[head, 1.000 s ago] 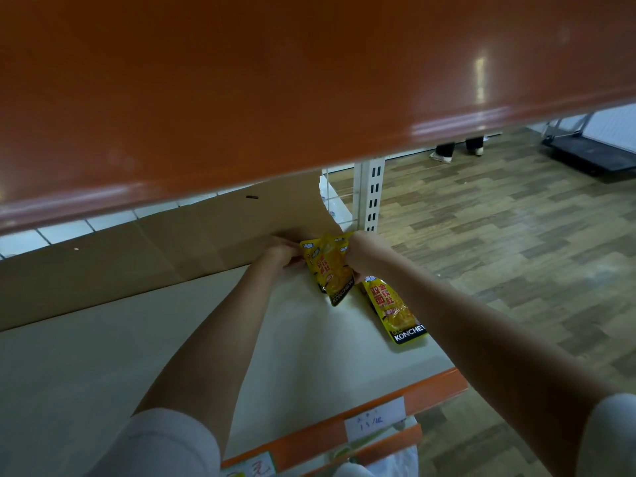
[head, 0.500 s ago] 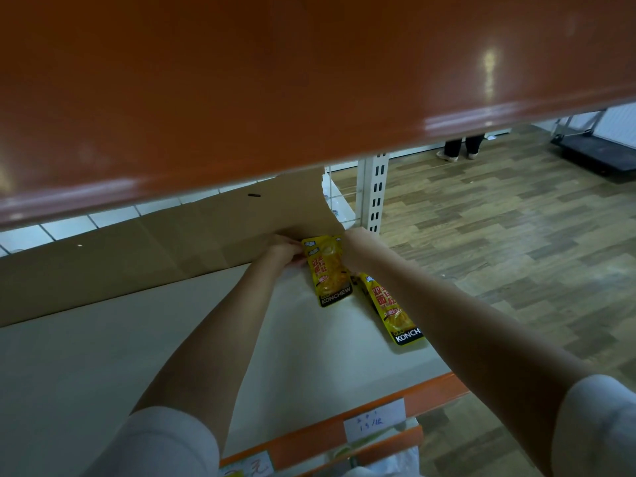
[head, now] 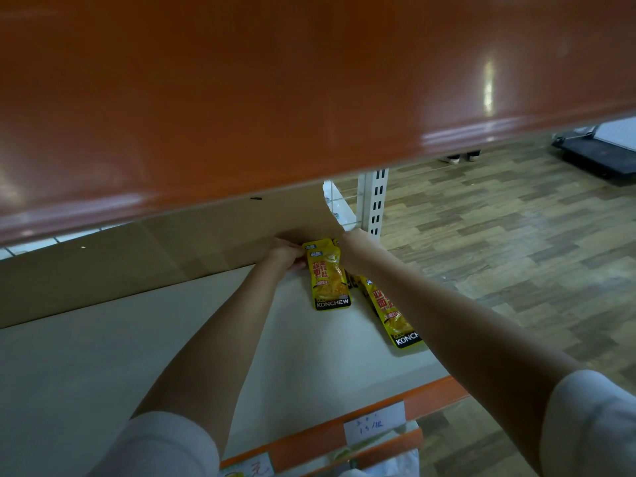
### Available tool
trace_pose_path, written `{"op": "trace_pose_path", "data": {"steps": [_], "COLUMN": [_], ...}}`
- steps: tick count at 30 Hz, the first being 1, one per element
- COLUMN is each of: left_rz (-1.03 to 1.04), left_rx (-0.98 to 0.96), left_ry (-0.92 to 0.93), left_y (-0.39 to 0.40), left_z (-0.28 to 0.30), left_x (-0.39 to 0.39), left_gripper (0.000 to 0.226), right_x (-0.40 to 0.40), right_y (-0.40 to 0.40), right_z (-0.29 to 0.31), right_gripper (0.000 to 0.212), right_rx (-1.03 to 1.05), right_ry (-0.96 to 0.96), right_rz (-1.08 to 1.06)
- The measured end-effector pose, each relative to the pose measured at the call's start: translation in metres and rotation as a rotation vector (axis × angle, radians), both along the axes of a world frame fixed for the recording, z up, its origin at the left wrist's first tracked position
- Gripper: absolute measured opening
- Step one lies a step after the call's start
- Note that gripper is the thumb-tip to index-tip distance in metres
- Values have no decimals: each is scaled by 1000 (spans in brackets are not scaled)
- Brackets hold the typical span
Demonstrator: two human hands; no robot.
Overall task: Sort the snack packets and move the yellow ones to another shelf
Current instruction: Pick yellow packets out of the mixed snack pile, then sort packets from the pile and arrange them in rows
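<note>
The left hand (head: 287, 254) pinches the top of a yellow packet (head: 328, 280). Whether the right hand (head: 347, 249) grips anything cannot be told. Another packet (head: 390, 311) lies beneath that forearm.

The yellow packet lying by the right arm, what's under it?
The yellow packet lies flat on the pale shelf, the only thing visible beneath it. The right forearm covers its right edge, so anything under that part is hidden.
</note>
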State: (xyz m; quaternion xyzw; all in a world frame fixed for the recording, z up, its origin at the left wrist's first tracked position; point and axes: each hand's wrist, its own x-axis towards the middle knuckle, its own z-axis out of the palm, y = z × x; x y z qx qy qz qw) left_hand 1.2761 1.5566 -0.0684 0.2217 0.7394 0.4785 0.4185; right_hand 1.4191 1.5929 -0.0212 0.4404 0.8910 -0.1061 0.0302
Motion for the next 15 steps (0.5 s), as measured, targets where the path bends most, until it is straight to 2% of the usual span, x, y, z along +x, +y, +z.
{"op": "trace_pose_path", "data": {"steps": [2,4,6,8,12,15], "left_rz": [-14,-18,-39,-84,-221,-402], "left_rx": [-21,-65,-109,-135,-219,-417], "left_ry": [32,119,253,462,1010,1307], "left_y": [-1,-1,-7,-24,-66,-92], "left_z": [0,1,-1,2,9,14], "left_x": [-1,-5,-10,-7,4,3], "left_gripper": [28,29,16,10,31,49], "right_x": [1,4,6,9,6,-7], "right_y": [4,9,14,18,10,-8], "right_z": [2,1,0,-1,3,4], "right_gripper": [18,24,17,21,34,45], "right_rx": [3,8,11,27,164,243], "right_ry": [10,9,25,49,11,-28], "right_rz": [-19,-35,-27,7,237,398]}}
